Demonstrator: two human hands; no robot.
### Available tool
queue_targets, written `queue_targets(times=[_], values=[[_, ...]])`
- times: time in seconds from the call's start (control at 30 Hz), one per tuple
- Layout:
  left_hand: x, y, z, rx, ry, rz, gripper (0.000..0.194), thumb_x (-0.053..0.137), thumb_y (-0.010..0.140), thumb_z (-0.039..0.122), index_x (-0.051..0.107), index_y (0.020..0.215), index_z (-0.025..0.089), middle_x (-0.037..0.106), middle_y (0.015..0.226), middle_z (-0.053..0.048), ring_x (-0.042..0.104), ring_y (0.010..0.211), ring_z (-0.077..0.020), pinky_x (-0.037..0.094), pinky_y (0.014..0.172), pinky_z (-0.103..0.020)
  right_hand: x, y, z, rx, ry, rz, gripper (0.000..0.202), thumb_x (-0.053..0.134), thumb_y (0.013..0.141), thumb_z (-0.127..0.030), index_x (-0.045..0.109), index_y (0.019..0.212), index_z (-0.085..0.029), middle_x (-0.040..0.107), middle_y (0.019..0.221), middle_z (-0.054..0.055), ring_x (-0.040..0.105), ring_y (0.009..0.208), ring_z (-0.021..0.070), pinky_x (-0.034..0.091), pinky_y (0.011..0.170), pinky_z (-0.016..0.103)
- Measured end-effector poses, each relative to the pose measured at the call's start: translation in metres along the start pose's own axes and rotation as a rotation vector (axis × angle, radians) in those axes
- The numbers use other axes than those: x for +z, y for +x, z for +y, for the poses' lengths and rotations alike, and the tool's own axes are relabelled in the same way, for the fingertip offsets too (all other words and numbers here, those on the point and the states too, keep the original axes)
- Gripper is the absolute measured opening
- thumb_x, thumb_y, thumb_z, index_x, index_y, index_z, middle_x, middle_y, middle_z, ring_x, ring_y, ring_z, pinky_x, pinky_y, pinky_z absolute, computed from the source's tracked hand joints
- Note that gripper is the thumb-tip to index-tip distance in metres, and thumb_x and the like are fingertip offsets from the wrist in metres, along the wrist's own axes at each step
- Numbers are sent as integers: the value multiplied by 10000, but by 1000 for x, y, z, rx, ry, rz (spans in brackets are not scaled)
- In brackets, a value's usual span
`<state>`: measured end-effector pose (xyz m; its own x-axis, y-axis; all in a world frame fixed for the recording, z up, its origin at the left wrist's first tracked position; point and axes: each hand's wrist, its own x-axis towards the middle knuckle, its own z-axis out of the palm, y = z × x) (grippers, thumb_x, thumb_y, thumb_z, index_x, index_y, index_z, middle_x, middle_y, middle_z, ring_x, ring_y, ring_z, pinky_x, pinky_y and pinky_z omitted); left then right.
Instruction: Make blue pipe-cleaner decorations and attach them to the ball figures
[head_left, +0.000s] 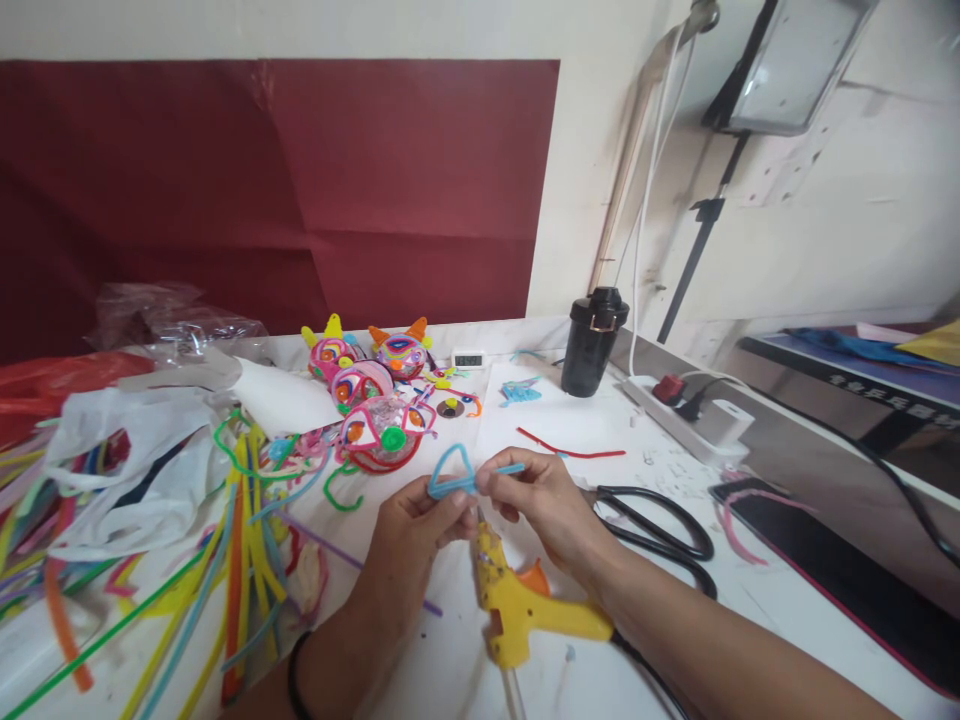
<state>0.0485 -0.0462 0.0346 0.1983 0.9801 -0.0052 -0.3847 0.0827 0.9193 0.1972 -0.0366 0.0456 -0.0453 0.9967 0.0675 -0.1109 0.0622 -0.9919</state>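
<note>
A light blue pipe cleaner (452, 456), bent into a triangle-like loop, is held up between both hands over the table. My left hand (421, 530) pinches the lower left part of the loop. With thumb and fingers closed, my right hand (534, 492) grips the pipe cleaner's straight end, which sticks out to the right. Just below the hands lies a yellow glue gun (529, 612), its nozzle pointing toward them. Black-handled scissors (660, 520) rest beside my right wrist, their blades partly hidden behind the hand.
Several decorated pipe-cleaner figures (390, 437) stand ahead. Loose pipe cleaners (236, 560) and a white plastic bag (135, 450) cover the left side. A red pipe cleaner (574, 450), black cup (592, 345), power strip (686, 425) and small digital clock (469, 360) lie or stand farther off.
</note>
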Motion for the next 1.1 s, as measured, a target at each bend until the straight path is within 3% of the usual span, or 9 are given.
queue_targets(times=[0.4,0.77,1.1], values=[[0,-3,-3,-31,-37,19,122,687,736,246,690,742,124,658,681,-38,590,637,-114,499,631,-236,0,-2,1,17,-22,-34,201,700,638,-327,650,671,-135,483,476,-46,348,435,63,260,441,220],[2,-1,-1,-34,-40,76,132,737,667,244,689,656,121,646,600,-25,578,579,-106,494,584,-218,0,-2,-2,17,-21,-50,184,717,615,-308,668,664,-137,505,490,-41,380,450,71,284,459,227],[3,-3,2,-16,-78,-27,128,679,736,224,667,663,121,615,607,-14,534,579,-92,456,586,-202,-2,-1,-2,58,113,-162,120,686,651,-257,651,677,-145,543,530,-29,402,478,73,307,490,221]])
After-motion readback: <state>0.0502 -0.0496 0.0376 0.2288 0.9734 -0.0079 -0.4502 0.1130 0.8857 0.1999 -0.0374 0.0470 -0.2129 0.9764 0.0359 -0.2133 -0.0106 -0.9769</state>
